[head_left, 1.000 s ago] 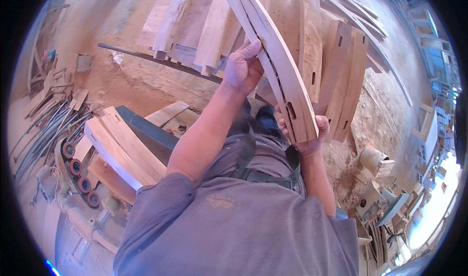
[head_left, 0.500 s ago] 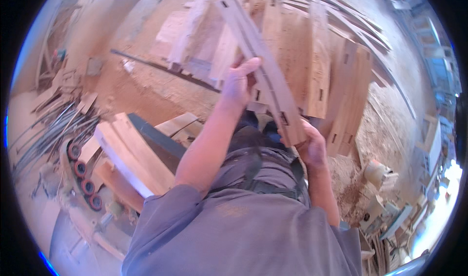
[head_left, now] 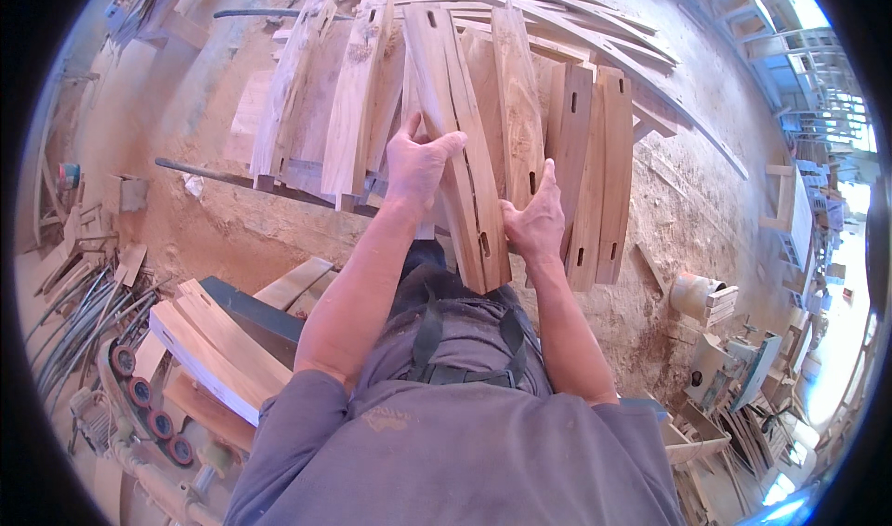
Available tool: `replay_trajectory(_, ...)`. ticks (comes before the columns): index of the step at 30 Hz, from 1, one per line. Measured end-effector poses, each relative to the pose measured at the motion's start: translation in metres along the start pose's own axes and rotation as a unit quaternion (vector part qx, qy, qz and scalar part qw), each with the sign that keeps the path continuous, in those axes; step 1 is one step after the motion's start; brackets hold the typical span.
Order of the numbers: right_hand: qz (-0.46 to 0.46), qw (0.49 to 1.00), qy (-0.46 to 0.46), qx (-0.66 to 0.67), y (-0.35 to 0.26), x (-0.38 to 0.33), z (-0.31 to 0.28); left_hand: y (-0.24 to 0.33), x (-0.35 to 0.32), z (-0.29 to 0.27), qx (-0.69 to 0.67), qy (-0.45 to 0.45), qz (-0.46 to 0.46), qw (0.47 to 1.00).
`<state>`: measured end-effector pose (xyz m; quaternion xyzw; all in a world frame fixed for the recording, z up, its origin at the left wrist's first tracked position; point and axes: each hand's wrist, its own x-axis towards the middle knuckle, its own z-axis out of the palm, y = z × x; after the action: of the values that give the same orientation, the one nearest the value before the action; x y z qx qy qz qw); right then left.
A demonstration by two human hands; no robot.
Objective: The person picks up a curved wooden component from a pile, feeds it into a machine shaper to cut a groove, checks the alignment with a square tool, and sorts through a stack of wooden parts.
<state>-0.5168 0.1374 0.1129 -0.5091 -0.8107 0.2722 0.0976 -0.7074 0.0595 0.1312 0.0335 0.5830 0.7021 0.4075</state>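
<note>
A long, slightly curved wooden piece (head_left: 462,164) lies lengthwise in front of me over the other pieces. It has a slot near each end and a dark line down its length; whether it is one piece or two side by side, I cannot tell. My left hand (head_left: 418,162) grips its left edge, thumb across the top face and fingers hidden beneath. By the lower right edge is my right hand (head_left: 539,219), thumb close to the wood, fingers stretched away from it. Beyond that hand lies a rough-faced slotted piece (head_left: 518,89).
More slotted pieces (head_left: 595,173) lie to the right, others (head_left: 358,98) to the left. Long thin strips (head_left: 595,15) are heaped behind. Stacked timber (head_left: 223,340) and a machine with round rollers (head_left: 139,391) stand near left. A whitish bucket (head_left: 692,295) sits at right on the dusty floor.
The wooden piece has come down from a raised, tilted position and turned more upright in view. My right hand has moved from its near end to its right side, fingers now extended.
</note>
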Motion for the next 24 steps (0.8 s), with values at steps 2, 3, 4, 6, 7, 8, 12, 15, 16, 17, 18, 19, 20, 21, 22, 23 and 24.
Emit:
replay_trajectory(2,0.018,0.998,-0.002,0.055,-0.002,0.002,-0.004,-0.004,0.004,0.005,0.034,0.031,-0.001,0.999)
replay_trajectory(3,0.034,0.994,-0.009,0.107,-0.002,0.003,-0.014,-0.010,0.007,0.007,0.057,0.039,0.002,0.998)
replay_trajectory(4,0.051,0.986,-0.015,0.160,0.001,0.006,-0.023,-0.015,0.010,0.008,0.080,0.046,0.005,0.996)
replay_trajectory(6,0.031,0.912,-0.038,0.407,0.026,0.011,-0.026,-0.020,0.017,0.012,0.140,0.051,0.002,0.989)
replay_trajectory(7,0.080,0.825,-0.117,0.548,0.020,0.009,-0.049,-0.020,0.020,0.015,0.148,0.054,0.007,0.987)
replay_trajectory(8,0.128,0.707,-0.191,0.669,0.018,0.006,-0.063,-0.021,0.024,0.018,0.157,0.057,0.012,0.986)
replay_trajectory(12,0.125,0.627,-0.205,0.741,0.039,-0.021,-0.060,-0.032,0.046,0.031,0.259,0.034,0.101,0.960)
replay_trajectory(15,0.127,0.632,-0.192,0.740,0.044,-0.036,-0.062,-0.006,0.033,0.050,0.353,0.066,0.199,0.912)
replay_trajectory(16,0.125,0.638,-0.194,0.735,0.043,-0.040,-0.062,-0.004,0.028,0.053,0.288,0.043,0.155,0.944)
replay_trajectory(17,0.119,0.649,-0.197,0.725,0.042,-0.041,-0.063,-0.002,0.020,0.056,0.220,0.020,0.109,0.969)
replay_trajectory(18,0.113,0.661,-0.201,0.715,0.040,-0.043,-0.065,0.004,0.011,0.062,0.151,-0.001,0.062,0.987)
replay_trajectory(19,0.107,0.671,-0.205,0.704,0.038,-0.044,-0.067,-0.001,0.008,0.063,0.078,-0.023,0.017,0.997)
replay_trajectory(20,0.107,0.674,-0.205,0.702,0.035,-0.047,-0.068,-0.008,0.007,0.063,0.003,-0.043,-0.028,0.999)
replay_trajectory(21,0.106,0.677,-0.206,0.699,0.032,-0.049,-0.069,-0.014,0.006,0.063,-0.072,-0.063,-0.071,0.993)
replay_trajectory(22,0.105,0.680,-0.208,0.696,0.029,-0.051,-0.070,-0.019,0.004,0.062,-0.123,-0.091,-0.081,0.985)
replay_trajectory(23,0.106,0.676,-0.213,0.697,0.026,-0.053,-0.070,-0.025,0.002,0.059,-0.174,-0.118,-0.090,0.973)
replay_trajectory(24,0.106,0.674,-0.219,0.698,0.024,-0.056,-0.071,-0.030,-0.001,0.059,-0.226,-0.145,-0.099,0.958)
